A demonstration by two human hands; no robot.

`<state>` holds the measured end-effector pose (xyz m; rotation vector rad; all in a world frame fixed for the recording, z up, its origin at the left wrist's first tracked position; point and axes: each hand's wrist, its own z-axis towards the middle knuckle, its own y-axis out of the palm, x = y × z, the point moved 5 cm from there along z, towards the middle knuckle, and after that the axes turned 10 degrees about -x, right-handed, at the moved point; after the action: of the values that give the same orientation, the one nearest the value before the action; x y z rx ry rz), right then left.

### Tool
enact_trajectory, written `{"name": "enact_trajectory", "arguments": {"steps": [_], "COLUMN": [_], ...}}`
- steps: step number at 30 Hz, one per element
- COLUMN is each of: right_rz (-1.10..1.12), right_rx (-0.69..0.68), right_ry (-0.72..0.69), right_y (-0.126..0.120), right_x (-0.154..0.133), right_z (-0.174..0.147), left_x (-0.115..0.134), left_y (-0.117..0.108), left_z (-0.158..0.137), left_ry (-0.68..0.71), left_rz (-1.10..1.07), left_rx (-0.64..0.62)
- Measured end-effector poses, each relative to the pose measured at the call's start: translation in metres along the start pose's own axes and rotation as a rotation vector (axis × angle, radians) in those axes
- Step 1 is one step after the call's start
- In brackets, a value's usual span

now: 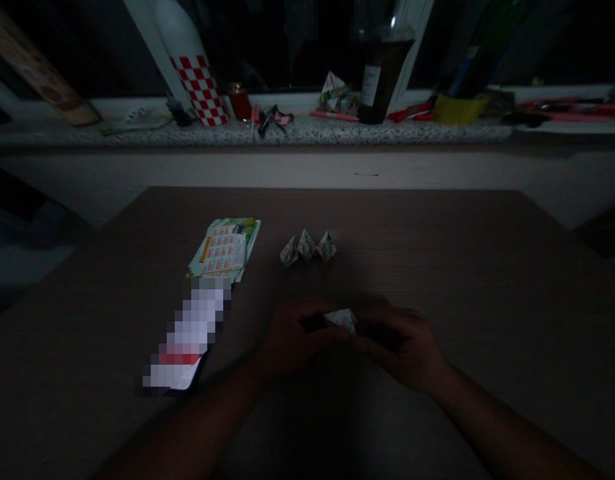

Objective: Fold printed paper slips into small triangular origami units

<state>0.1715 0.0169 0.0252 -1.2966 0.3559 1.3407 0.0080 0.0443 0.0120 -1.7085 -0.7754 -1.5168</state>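
Between my two hands is a small folded piece of printed paper [342, 320], pale with orange and green marks. My left hand [294, 337] pinches it from the left, thumb in front and fingers behind. At its right corner, the thumb and fingertips of my right hand [404, 343] close on the paper's edge. Beyond my hands, three small folded paper pieces [306, 245] stand in a row on the table, pointed at the top. To their left lies a stack of printed paper cards [222, 250], green-edged with rows of orange print.
A phone [187, 343] with a lit, blurred screen lies left of my left arm on the dark wooden table [427, 240]. Behind the table, a granite windowsill [297, 137] carries a red-and-white checkered bottle [200, 80], a dark bottle [382, 77], and a yellow holder [460, 110].
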Motion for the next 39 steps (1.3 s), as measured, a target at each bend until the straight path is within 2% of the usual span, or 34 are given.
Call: {"name": "enact_trajectory", "arguments": {"steps": [14, 19, 31, 39], "right_rz": [-0.019, -0.04, -0.025, -0.023], "right_rx": [-0.015, -0.023, 0.012, -0.027], "right_ry": [-0.021, -0.002, 0.06, 0.129], "right_y": [0.003, 0.004, -0.002, 0.001], "right_x": [-0.003, -0.002, 0.0, 0.002], "right_z": [0.0, 0.0, 0.0, 0.002], "left_x": [-0.015, -0.015, -0.008, -0.006], "left_y": [0.001, 0.002, 0.009, 0.015], "left_z": [-0.003, -0.003, -0.002, -0.002], "left_ry": [-0.14, -0.137, -0.083, -0.091], "left_rz": [0.014, -0.018, -0.284, -0.419], "left_rx": [0.022, 0.017, -0.067, -0.038]}}
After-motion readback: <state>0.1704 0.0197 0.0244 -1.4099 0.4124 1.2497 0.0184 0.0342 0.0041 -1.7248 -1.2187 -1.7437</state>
